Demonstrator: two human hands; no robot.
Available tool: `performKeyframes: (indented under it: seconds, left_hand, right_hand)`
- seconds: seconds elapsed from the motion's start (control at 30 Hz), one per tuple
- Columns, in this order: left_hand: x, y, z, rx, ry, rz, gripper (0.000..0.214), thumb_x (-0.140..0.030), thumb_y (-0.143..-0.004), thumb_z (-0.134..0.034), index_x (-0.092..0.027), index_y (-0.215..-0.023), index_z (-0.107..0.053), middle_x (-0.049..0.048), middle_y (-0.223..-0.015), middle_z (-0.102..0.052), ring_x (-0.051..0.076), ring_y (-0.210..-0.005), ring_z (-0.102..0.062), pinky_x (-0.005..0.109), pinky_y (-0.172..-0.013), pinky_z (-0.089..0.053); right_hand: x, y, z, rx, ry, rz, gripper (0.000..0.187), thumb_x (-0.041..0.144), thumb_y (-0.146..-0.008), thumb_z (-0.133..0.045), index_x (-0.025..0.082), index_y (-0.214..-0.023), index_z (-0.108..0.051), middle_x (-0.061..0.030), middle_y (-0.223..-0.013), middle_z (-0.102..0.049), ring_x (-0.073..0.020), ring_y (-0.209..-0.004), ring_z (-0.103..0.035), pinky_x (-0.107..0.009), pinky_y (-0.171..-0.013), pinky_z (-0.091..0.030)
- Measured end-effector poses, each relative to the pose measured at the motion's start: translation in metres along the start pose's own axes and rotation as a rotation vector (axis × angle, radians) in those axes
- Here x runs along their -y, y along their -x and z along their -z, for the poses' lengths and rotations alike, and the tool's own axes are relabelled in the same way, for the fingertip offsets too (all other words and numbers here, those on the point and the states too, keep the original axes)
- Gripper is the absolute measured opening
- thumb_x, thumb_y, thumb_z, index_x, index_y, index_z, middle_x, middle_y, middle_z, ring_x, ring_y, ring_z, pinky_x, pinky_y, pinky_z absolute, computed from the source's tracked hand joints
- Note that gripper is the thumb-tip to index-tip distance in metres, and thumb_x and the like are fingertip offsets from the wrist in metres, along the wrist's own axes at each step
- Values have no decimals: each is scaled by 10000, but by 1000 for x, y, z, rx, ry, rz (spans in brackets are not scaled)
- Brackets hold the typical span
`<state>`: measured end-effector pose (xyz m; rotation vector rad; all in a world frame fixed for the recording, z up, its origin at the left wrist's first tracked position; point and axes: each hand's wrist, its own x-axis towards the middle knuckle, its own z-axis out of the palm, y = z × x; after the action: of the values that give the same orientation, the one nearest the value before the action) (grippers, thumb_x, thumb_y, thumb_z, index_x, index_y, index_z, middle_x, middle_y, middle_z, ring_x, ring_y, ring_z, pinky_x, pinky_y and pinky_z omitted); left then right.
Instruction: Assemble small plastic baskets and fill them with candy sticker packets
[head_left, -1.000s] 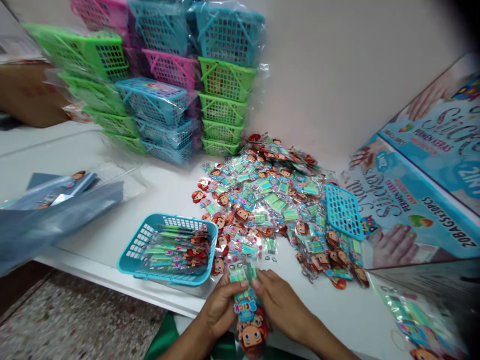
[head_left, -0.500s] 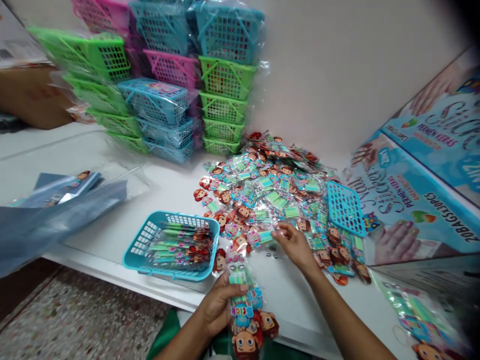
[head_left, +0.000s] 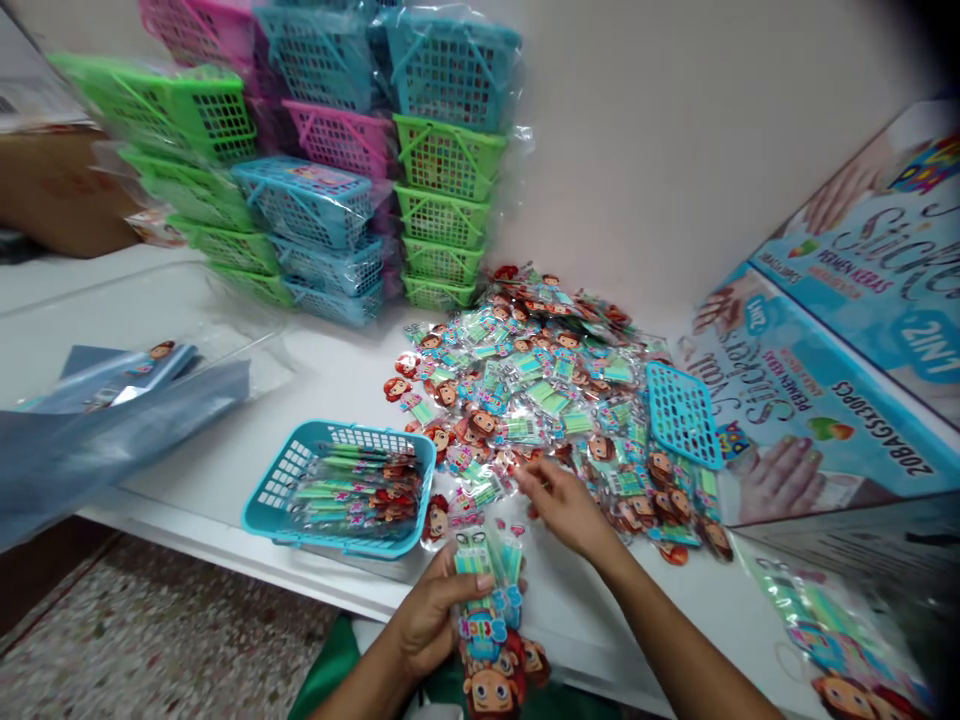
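Note:
My left hand [head_left: 431,622] is closed around a bundle of cartoon-headed sticker packets [head_left: 489,625], held upright at the table's front edge. My right hand [head_left: 568,510] reaches over the near edge of a big loose pile of the same packets [head_left: 540,380], fingers pointing left and smeared by motion, so I cannot make out whether they pinch a packet. Left of both hands stands a teal mesh basket [head_left: 262,500] with several packets [head_left: 352,495] laid flat inside.
A teal mesh piece [head_left: 682,415] leans on the pile's right side. Wrapped stacks of green, blue and pink baskets [head_left: 442,160] stand at the back wall. Printed blue cartons [head_left: 825,400] line the right. Clear plastic bags [head_left: 112,410] lie at left. More packets [head_left: 847,640] lie at bottom right.
My right hand left the bundle, reached into the pile, and has now drawn back a little toward me and leftward. My left hand keeps hold of the bundle.

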<state>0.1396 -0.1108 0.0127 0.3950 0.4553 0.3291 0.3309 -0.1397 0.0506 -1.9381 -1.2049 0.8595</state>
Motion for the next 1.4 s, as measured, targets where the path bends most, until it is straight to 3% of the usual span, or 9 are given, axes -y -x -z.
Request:
performKeyframes:
  seconds: [0.07,0.2,0.43,0.53,0.77,0.87,1.0,1.2,1.4]
  left_hand:
    - [-1,2,2,-22,13,4,457,-93,-694,-680,-152,-1125,-544,122,-967,-685,255,-846,-668,366,-743,-510]
    - [-4,3,3,-12,3,18,381,-73,-686,-689,-117,-1048,-579,119,-893,-690,201,-758,-665,323,-707,-513]
    - [-9,-3,-5,-41,23,19,273,-89,-666,-705,-121,-927,-632,94,-841,-687,193,-717,-648,334,-713,-499]
    - [-13,-7,-13,-2,34,3,337,-107,-673,-697,-123,-1006,-653,106,-924,-682,204,-782,-640,320,-737,-485]
    - [-12,-20,-14,39,26,-38,309,-127,-710,-677,-141,-1018,-653,79,-839,-683,179,-714,-639,304,-722,-483]
    - [-9,-21,-8,-2,46,-18,308,-119,-721,-667,-148,-1025,-629,76,-840,-678,166,-696,-639,302,-702,-491]
    - [-6,-19,-3,-17,72,1,311,-110,-737,-647,-149,-1043,-612,90,-883,-674,189,-742,-652,329,-721,-494]
    - [-8,-23,0,-64,103,-13,306,-90,-702,-664,-135,-1002,-627,73,-822,-675,193,-729,-649,339,-719,-502]
    - [-13,-25,-1,-96,105,-29,248,-111,-685,-688,-139,-929,-653,46,-762,-668,156,-651,-636,285,-652,-494]
  right_hand:
    - [-22,-19,-13,-154,7,-78,349,499,-763,-594,201,-943,-558,12,-653,-592,-153,-565,-558,-241,-506,-391]
    - [-49,-41,-20,-126,-94,-106,332,447,-686,-631,172,-868,-593,27,-545,-551,-143,-489,-497,-245,-475,-372]
    - [-26,-26,66,-284,-101,34,300,484,-813,-519,203,-871,-604,-23,-845,-620,-183,-811,-561,-283,-698,-451]
    - [-3,-4,78,-147,-2,63,277,470,-852,-484,219,-881,-598,-13,-762,-607,-173,-678,-568,-276,-600,-453]
    - [40,4,37,294,176,253,339,393,-937,-367,216,-817,-630,7,-664,-607,-141,-609,-563,-235,-560,-421]
    - [35,-51,61,85,495,380,282,291,-921,-396,203,-1072,-617,-62,-967,-657,-192,-873,-597,-301,-773,-449]
    - [14,-142,105,-82,860,360,656,171,-754,-587,182,-1379,-390,-146,-1471,-311,-317,-1312,-306,-468,-1041,-250]
    - [4,-191,113,-158,523,421,226,273,-786,-589,206,-986,-669,-85,-1155,-629,-257,-1162,-465,-412,-1028,-259]
    - [16,-182,129,-549,64,303,481,563,-874,-338,162,-950,-592,-59,-878,-634,-192,-802,-545,-297,-696,-419]
